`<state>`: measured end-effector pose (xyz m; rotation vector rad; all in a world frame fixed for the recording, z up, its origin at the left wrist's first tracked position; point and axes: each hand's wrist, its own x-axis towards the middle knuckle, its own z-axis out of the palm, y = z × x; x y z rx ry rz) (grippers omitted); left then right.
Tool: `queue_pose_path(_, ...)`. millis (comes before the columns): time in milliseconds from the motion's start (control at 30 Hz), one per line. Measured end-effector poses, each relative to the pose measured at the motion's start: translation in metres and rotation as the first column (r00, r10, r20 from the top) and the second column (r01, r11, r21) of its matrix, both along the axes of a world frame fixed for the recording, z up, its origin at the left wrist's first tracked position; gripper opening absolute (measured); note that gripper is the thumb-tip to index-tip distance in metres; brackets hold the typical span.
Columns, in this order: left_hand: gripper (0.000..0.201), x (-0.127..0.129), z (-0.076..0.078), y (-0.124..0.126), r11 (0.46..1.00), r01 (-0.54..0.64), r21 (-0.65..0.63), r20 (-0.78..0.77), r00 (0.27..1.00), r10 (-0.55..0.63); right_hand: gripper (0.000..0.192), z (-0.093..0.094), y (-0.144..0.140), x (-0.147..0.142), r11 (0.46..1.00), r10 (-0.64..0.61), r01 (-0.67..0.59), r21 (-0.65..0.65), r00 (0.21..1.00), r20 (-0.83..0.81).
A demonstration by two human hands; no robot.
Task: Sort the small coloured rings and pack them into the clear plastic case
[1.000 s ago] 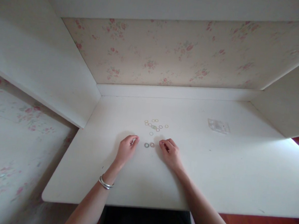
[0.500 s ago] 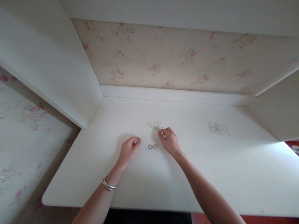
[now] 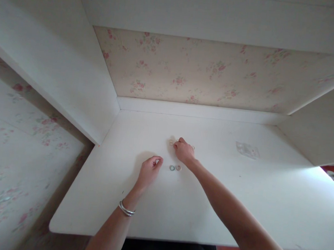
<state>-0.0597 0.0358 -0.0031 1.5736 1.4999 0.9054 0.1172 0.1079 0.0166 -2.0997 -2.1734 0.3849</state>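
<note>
On the white desk, my left hand (image 3: 150, 168) rests with thumb and index fingertip together in a loop, and nothing shows between them. My right hand (image 3: 184, 150) reaches over a loose group of thin yellowish rings, its fingers closed and pointing down. What its fingertips pinch, if anything, is hidden. One thin ring (image 3: 171, 143) shows left of that hand, and another ring (image 3: 193, 147) peeks out on its right. Between my hands and a little nearer to me lie a thicker grey-blue ring (image 3: 172, 167) and a pinkish-beige ring (image 3: 178, 167), side by side.
A clear plastic bag (image 3: 247, 150) lies flat at the right of the white desk (image 3: 206, 211). White panels stand at the left and right, and a low ledge (image 3: 202, 111) runs along the back below floral wallpaper.
My right hand has moved onto the thin rings and now covers most of them. My left hand stays beside the two thicker rings. The whole view has shifted and tilted slightly.
</note>
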Motion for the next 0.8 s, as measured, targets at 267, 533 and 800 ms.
queue_pose_path(267,0.035,0.001,0.001,0.001,1.0,0.002,0.001,0.015,1.0,-0.002,0.033,0.004,-0.027,0.002,0.989,0.048,-0.032,0.145,0.993,-0.107)
queue_pose_path(533,0.035,0.002,0.0,0.0,1.0,0.021,0.011,-0.017,1.0,-0.021,0.027,-0.025,-0.116,0.028,0.941,0.085,0.04,0.335,0.932,-0.351)
queue_pose_path(800,0.036,0.005,0.003,-0.003,1.0,0.006,0.015,-0.069,0.998,-0.005,0.031,-0.033,-0.125,0.032,0.944,0.148,-0.061,0.326,0.957,-0.251)
